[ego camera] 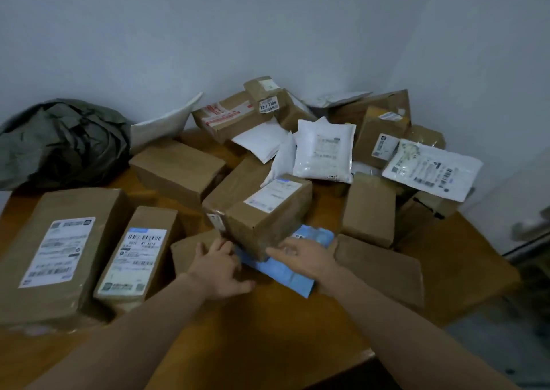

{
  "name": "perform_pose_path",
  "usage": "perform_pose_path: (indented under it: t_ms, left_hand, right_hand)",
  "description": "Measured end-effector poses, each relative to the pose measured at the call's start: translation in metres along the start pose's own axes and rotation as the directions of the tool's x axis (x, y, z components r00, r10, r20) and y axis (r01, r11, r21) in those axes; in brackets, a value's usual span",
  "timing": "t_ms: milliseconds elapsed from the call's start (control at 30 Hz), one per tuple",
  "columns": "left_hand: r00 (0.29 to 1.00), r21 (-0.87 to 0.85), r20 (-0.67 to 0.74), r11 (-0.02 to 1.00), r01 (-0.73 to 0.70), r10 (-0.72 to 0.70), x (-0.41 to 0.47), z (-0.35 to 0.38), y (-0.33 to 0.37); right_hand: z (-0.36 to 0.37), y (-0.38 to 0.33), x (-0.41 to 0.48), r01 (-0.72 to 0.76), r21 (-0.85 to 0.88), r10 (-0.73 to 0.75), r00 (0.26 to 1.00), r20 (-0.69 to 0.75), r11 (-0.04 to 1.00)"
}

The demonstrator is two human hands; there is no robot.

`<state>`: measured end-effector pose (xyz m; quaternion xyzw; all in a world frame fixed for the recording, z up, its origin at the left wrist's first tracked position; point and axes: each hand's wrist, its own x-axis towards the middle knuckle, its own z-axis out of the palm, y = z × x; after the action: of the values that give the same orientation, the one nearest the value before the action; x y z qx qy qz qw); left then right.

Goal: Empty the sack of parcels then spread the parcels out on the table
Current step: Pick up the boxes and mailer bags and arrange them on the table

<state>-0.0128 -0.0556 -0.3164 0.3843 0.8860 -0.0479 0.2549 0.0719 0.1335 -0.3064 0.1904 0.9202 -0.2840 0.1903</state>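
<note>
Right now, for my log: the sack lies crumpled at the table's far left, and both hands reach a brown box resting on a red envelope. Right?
Not quite. The head view shows the envelope is blue, not red. The sack is crumpled at far left, and the left hand and right hand reach the brown box on that envelope.

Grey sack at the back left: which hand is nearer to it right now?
Left. The left hand lies right of the sack, toward the camera; the right hand lies farther right, over the blue envelope.
</note>
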Motion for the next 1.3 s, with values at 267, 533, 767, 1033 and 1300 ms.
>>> perform_pose_path:
  t_ms: [267,533,767,1033,1300]
  left_hand:
    - [0.863,-0.369,-0.476,0.929,-0.023,-0.167,0.002,-0.01,0.006]
    - [0.883,-0.065,-0.345,0.946,0.317,-0.319,0.016,-0.029,0.022]
    - [0.861,-0.178,-0.496,0.984,0.027,-0.114,0.074,-0.072,0.143]
    - [0.966,-0.334,-0.012,0.911,0.241,-0.26,0.168,-0.089,0.271]
    - [0.987,-0.319,0.055,0.933,0.164,-0.154,0.186,-0.096,0.331]
  right_hand:
    - [-0.049,0.01,0.037,0.028,0.261,0.076,0.922,-0.38,0.965]
    - [-0.028,0.008,0.04,0.031,-0.041,-0.041,0.968,-0.247,0.999]
    - [-0.174,0.132,0.04,-0.317,-0.286,0.098,0.805,-0.585,0.904]
    - [-0.207,0.269,0.016,-0.34,0.032,0.323,0.853,-0.41,0.94]
    - [-0.184,0.372,-0.042,-0.27,0.395,0.46,0.704,-0.542,0.878]
